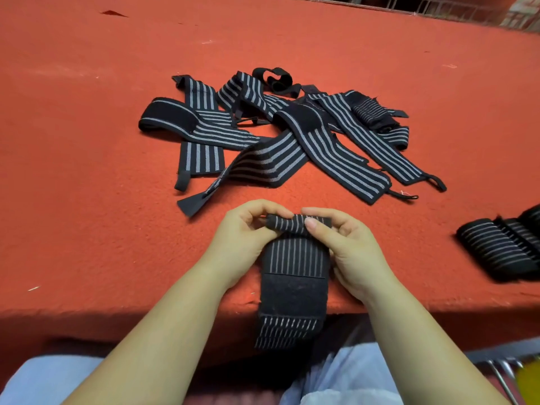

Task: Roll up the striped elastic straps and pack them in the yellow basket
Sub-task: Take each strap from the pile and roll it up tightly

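At the left of the near edge we see our left hand (244, 229) resting on the red felt table (87, 171), its fingers curled over the top and its thumb tucked under the left end of a small rolled portion of the striped strap (295, 258). That roll lies crosswise between both hands, pinched at each end, with the fingertips on its far side and the thumbs on the near side. From the roll the unrolled length of the strap runs straight toward us, flat on the felt, past a plain black patch, and hangs over the table edge above our lap. Our right hand (347, 244) grips the right end of the roll, the thumb pressed on top of the stripes and the fingers bent round behind it. Beyond the hands, well apart from them, a loose pile of unrolled straps (277, 133) sprawls across the middle of the table, the bands crossing over one another. Further right, near the table's right side, several finished rolled straps (502, 247) sit side by side, touching. At the bottom right corner a blurred yellow shape (529, 384) beside some metal rods may be the basket, though we cannot tell for certain.
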Demonstrator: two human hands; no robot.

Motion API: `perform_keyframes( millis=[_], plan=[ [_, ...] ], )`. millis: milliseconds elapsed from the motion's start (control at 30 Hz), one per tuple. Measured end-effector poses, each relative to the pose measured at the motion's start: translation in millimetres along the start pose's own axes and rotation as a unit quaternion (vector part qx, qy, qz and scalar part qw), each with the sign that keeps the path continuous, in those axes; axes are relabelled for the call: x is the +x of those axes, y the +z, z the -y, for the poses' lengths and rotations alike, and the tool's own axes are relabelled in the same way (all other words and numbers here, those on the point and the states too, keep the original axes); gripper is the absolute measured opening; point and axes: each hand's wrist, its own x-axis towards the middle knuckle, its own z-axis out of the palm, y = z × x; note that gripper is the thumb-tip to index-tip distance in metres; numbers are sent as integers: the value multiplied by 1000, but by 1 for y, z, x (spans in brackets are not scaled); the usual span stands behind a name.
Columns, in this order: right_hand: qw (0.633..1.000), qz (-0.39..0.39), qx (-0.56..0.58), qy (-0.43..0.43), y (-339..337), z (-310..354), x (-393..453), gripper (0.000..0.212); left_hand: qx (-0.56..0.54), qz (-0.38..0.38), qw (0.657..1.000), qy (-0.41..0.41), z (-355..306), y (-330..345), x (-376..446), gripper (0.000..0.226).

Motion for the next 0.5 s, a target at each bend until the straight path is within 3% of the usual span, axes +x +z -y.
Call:
perform_keyframes(
  millis=[100,200,267,400,500],
  plan=[
    [999,-4,39,-1,-5,-3,-1,35,-35,38,999,-17,-1,2,-1,32],
    [999,-21,39,-11,-5,-4,-2,29,-45,21,998,-25,-1,2,-1,20],
    [999,-32,14,-21,-3,-5,-1,20,-53,14,998,-24,-1,1,1,23],
    [998,-47,-46,-17,3,-4,2,43,-47,0,999,-16,0,-1,2,35],
    [999,-34,-5,-15,3,-2,3,37,-53,-6,999,-7,-1,-1,1,40]
  ],
)
